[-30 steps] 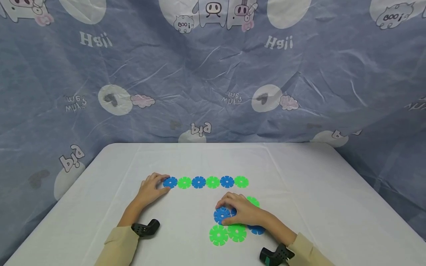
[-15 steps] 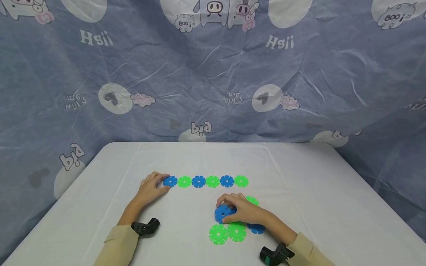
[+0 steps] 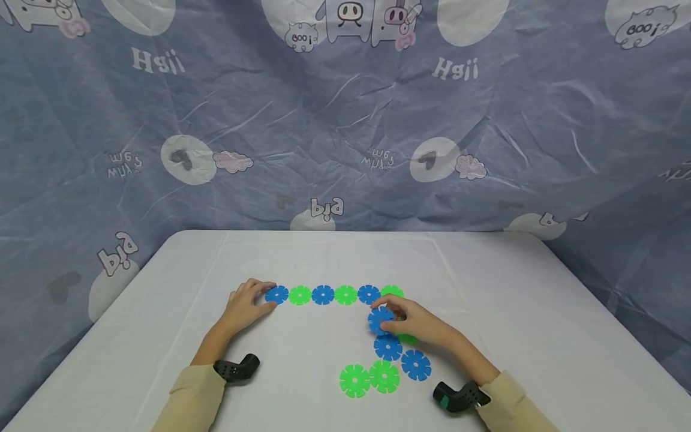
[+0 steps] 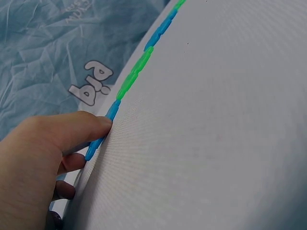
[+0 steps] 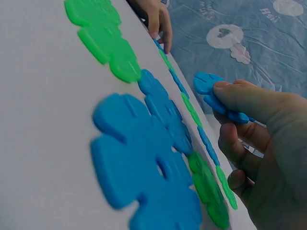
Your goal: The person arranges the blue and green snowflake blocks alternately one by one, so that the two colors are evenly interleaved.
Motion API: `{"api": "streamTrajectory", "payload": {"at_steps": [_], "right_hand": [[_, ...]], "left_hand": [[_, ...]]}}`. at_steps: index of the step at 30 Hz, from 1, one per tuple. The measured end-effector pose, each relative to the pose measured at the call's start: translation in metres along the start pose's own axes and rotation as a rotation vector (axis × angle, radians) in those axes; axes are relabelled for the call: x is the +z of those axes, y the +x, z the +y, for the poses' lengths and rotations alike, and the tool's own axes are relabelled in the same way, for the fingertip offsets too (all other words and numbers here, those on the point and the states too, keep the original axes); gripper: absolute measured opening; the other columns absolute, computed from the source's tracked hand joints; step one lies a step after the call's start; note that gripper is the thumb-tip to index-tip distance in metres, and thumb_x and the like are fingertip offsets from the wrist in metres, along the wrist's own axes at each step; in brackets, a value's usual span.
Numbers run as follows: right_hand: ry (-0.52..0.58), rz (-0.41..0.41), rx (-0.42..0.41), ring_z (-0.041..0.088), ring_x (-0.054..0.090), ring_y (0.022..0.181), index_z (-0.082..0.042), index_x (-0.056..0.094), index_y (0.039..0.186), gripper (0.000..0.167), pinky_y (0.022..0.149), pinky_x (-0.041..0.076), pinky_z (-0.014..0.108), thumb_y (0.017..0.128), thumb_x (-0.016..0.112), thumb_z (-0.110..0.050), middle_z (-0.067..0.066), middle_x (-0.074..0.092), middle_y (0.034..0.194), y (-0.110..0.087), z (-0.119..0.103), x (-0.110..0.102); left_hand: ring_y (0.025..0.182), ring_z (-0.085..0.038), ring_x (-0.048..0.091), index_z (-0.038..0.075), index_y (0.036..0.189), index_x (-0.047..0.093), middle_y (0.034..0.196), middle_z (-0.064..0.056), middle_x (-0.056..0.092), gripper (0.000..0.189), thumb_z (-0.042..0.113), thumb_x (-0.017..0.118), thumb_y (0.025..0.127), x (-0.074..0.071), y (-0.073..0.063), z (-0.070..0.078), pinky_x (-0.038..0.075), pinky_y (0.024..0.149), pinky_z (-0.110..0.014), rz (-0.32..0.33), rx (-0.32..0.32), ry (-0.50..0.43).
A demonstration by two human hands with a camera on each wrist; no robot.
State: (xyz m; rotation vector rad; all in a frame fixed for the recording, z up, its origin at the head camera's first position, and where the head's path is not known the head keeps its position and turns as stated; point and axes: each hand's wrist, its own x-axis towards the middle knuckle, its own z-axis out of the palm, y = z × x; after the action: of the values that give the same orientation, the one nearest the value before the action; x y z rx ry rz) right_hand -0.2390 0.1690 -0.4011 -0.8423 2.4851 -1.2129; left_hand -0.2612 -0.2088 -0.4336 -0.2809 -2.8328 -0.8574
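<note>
A row of notched plastic discs, blue and green in turn, lies across the white table. At its left end my left hand (image 3: 244,308) pinches the end blue disc (image 3: 278,294) between thumb and fingers; the thumb presses its near side in the left wrist view. My right hand (image 3: 418,321) pinches another blue disc (image 5: 205,85), lifted off the table just in front of the row's right end. Beneath and around that hand lie loose discs: a blue disc (image 3: 388,348), a second blue disc (image 3: 416,365), and a green disc (image 3: 407,339) partly hidden by the hand.
Two touching green discs (image 3: 369,378) lie nearer the person. The green disc (image 3: 392,290) at the row's right end is partly covered by the right hand. A printed blue cloth (image 3: 345,132) hangs behind the table's far edge. Each wrist wears a black camera mount (image 3: 237,368).
My right hand has picked up the blue disc from the loose group and carried it away from me and rightward, towards the row. My left hand stays on the end disc.
</note>
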Motion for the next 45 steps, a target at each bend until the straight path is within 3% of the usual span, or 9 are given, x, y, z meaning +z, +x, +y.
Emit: {"api": "streamTrajectory", "payload": {"at_steps": [2,5,9,12,16,24,30,34,45], "right_hand": [[0.012,0.034,0.013,0.011,0.037,0.067,-0.018,0.052,0.121,0.037,0.060,0.034,0.024,0.086,0.060,-0.028,0.003,0.042,0.084,-0.001,0.006,-0.006],[0.029,0.092,0.028,0.016,0.048,0.079,-0.017,0.051,0.122,0.038,0.067,0.040,0.029,0.087,0.060,-0.028,0.008,0.050,0.100,-0.002,0.016,-0.015],[0.080,0.170,0.046,0.027,0.057,0.089,-0.013,0.049,0.124,0.040,0.075,0.044,0.036,0.087,0.060,-0.026,0.015,0.048,0.119,-0.003,0.030,-0.027],[0.122,0.227,0.042,0.020,0.057,0.075,-0.008,0.047,0.125,0.042,0.070,0.047,0.030,0.087,0.059,-0.021,0.017,0.046,0.109,-0.005,0.039,-0.033],[0.092,0.309,0.034,0.008,0.049,0.067,-0.007,0.046,0.126,0.042,0.062,0.043,0.022,0.087,0.060,-0.017,0.015,0.043,0.100,-0.007,0.048,-0.037],[-0.012,0.429,0.088,0.010,0.039,0.067,-0.011,0.046,0.125,0.043,0.059,0.035,0.023,0.085,0.063,-0.015,0.007,0.043,0.085,-0.008,0.056,-0.036],[-0.087,0.468,0.171,0.015,0.042,0.071,-0.013,0.045,0.124,0.044,0.061,0.036,0.026,0.085,0.062,-0.014,0.008,0.047,0.087,-0.007,0.058,-0.033],[-0.153,0.490,0.168,0.018,0.042,0.080,-0.008,0.048,0.123,0.042,0.068,0.037,0.026,0.084,0.063,-0.012,0.013,0.049,0.101,-0.005,0.060,-0.032],[-0.298,0.488,0.202,0.025,0.040,0.097,-0.004,0.055,0.121,0.040,0.075,0.032,0.032,0.085,0.060,-0.022,0.015,0.049,0.111,-0.005,0.060,-0.030]], "left_hand": [[0.107,-0.029,0.045,0.012,0.122,0.056,0.111,-0.010,0.053,0.046,0.031,0.063,0.080,0.000,0.000,0.000,0.028,0.082,-0.043,-0.002,0.000,-0.001],[0.107,-0.029,0.045,0.012,0.122,0.056,0.110,-0.010,0.053,0.046,0.030,0.063,0.080,0.000,0.000,0.001,0.028,0.083,-0.044,-0.003,0.000,-0.004],[0.107,-0.029,0.045,0.012,0.122,0.056,0.110,-0.010,0.053,0.047,0.030,0.063,0.080,0.001,0.000,0.000,0.028,0.083,-0.044,-0.003,-0.005,-0.002],[0.106,-0.028,0.045,0.012,0.122,0.056,0.110,-0.009,0.053,0.047,0.031,0.063,0.080,0.001,0.000,0.000,0.028,0.082,-0.043,-0.006,-0.010,0.001],[0.106,-0.028,0.045,0.012,0.122,0.056,0.110,-0.009,0.053,0.047,0.032,0.063,0.080,0.002,0.000,0.000,0.029,0.081,-0.041,-0.008,-0.017,0.006],[0.106,-0.029,0.046,0.012,0.122,0.056,0.109,-0.009,0.053,0.046,0.031,0.062,0.081,0.001,-0.001,0.000,0.029,0.081,-0.043,-0.009,-0.017,0.008],[0.107,-0.029,0.045,0.012,0.123,0.056,0.110,-0.010,0.053,0.047,0.031,0.062,0.080,0.000,-0.001,0.002,0.028,0.083,-0.043,-0.008,-0.023,0.007],[0.107,-0.029,0.045,0.012,0.122,0.056,0.110,-0.010,0.053,0.047,0.031,0.063,0.080,-0.001,0.000,0.002,0.029,0.083,-0.043,-0.005,-0.021,0.006],[0.108,-0.029,0.045,0.012,0.123,0.056,0.111,-0.009,0.053,0.047,0.030,0.063,0.081,-0.001,0.001,0.002,0.028,0.082,-0.042,-0.012,-0.021,0.007]]}}
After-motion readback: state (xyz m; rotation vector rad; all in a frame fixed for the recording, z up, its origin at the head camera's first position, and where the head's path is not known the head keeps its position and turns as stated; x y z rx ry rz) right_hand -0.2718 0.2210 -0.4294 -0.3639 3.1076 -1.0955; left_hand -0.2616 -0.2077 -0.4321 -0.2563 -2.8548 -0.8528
